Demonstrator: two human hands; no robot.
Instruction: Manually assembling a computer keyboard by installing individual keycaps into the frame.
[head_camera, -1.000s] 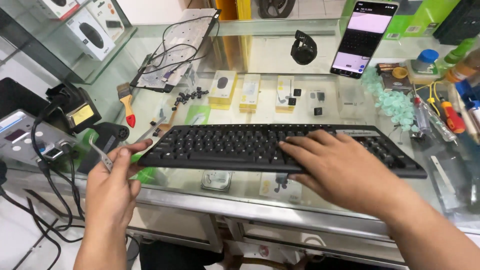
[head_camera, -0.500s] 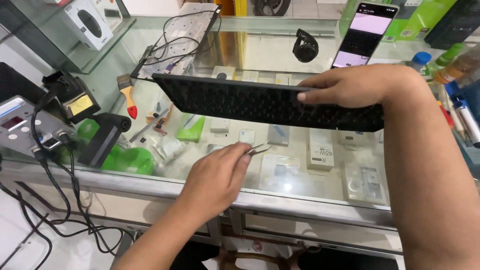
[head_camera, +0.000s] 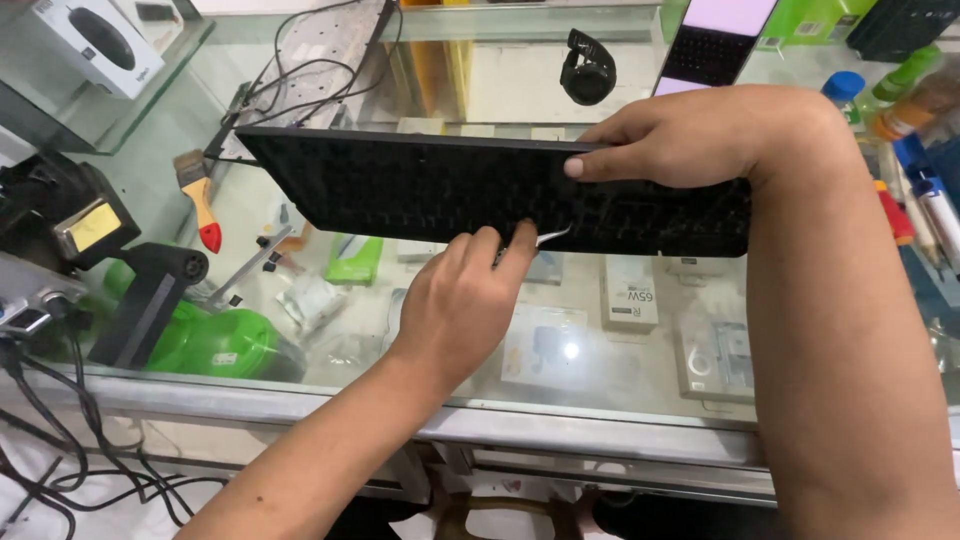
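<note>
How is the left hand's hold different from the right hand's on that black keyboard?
The right hand grips the top edge of the black keyboard, fingers wrapped over it, and holds it tilted up off the glass counter. The left hand does not grip the keyboard; it pinches metal tweezers and points them at the lower edge. The right hand sits above the keyboard, the left below it. Both are bare and meet at the same keyboard.

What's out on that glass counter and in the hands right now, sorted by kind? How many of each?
Black keyboard, tilted up by the right hand: 1
Metal tweezers, in the left hand: 1
Brush with a wooden handle and red tip: 1
Phone standing with its screen lit: 1
Green bowl: 1
Total: 5, counting only what shows clearly on the glass counter.
</note>
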